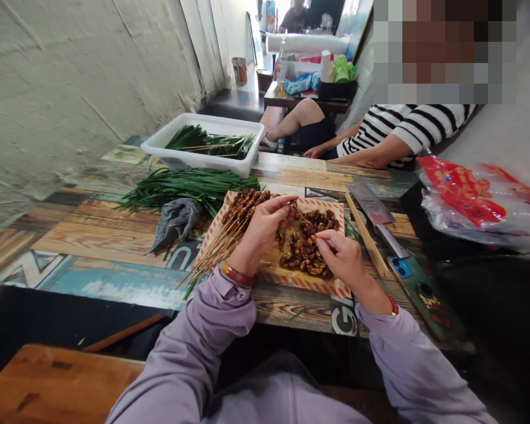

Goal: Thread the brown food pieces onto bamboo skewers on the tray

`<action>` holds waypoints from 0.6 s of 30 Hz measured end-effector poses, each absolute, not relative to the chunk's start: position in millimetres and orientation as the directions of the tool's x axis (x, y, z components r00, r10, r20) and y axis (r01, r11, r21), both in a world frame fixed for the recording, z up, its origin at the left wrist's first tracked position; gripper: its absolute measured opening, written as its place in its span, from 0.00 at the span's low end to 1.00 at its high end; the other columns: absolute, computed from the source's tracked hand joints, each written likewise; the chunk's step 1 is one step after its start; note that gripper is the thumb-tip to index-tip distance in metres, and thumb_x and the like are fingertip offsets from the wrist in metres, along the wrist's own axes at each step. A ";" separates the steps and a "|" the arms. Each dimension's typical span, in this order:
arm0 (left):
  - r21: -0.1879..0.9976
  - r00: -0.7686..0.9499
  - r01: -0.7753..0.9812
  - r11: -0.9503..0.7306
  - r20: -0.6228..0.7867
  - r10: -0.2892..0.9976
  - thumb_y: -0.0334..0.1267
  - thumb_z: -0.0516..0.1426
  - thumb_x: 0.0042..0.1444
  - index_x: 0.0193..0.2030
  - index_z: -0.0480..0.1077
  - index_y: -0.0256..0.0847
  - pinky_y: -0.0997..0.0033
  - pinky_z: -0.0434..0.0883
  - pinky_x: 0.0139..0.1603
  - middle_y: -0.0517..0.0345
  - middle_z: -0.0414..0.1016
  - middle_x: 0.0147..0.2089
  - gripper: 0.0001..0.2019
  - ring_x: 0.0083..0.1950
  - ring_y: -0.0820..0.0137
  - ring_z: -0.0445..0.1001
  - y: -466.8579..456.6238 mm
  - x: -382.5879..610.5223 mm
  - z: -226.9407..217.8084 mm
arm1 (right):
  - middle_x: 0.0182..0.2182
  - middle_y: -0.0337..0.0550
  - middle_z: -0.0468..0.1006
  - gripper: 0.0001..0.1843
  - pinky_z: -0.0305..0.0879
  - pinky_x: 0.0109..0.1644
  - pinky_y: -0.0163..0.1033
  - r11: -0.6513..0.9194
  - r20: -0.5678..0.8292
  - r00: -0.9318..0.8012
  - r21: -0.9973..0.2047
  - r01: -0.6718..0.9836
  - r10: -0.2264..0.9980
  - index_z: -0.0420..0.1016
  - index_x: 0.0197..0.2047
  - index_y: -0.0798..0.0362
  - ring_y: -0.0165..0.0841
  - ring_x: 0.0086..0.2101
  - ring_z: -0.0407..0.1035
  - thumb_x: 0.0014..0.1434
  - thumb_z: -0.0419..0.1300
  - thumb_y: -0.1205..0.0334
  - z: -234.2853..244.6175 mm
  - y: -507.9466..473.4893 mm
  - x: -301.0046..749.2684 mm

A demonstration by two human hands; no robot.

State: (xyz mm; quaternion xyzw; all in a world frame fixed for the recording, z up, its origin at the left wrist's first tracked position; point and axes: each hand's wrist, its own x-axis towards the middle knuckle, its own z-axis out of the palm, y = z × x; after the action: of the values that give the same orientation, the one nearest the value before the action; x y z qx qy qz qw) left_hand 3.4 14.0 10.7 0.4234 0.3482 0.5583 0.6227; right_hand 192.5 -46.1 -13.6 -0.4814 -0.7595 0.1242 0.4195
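Note:
A tray (269, 268) with a red-and-white striped rim lies before me. Loose, glossy dark-brown pieces (307, 250), perhaps insects, are heaped on its right half. Loaded skewers (242, 206) are bunched on the left, their bare sticks pointing toward me. Above the tray, my left hand (267, 224) pinches one brown piece (293, 208) between thumb and fingertips. My right hand (342, 253) is closed in a pinch just over the heap. A thin skewer (304, 220) seems to run from its fingertips up to that piece; part of it is hidden.
Bare bamboo sticks (366, 238), a cleaver (371, 205) and a phone (419, 288) lie right of the tray. Leafy greens (181, 185), a grey cloth (176, 221) and a white tub (203, 162) stand left and behind. A person in a striped top (393, 132) sits opposite, near plastic packages (477, 200).

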 end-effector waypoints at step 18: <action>0.876 0.157 -0.475 0.080 -0.005 0.988 0.35 0.69 0.41 0.41 0.78 0.37 0.80 0.64 0.30 0.57 0.77 0.35 0.18 0.32 0.78 0.70 14.4 4.5 13.7 | 0.32 0.40 0.83 0.08 0.71 0.33 0.34 0.510 0.524 -0.172 -0.613 0.603 0.834 0.76 0.37 0.49 0.31 0.29 0.77 0.63 0.55 0.62 -13.1 -46.7 192.0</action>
State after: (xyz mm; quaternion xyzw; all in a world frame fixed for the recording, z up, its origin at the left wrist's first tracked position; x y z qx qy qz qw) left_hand 4.5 14.4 13.7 0.3856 0.3323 0.5579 0.6555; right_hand 192.0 -46.7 -13.1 -0.4767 -0.7539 0.1334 0.4320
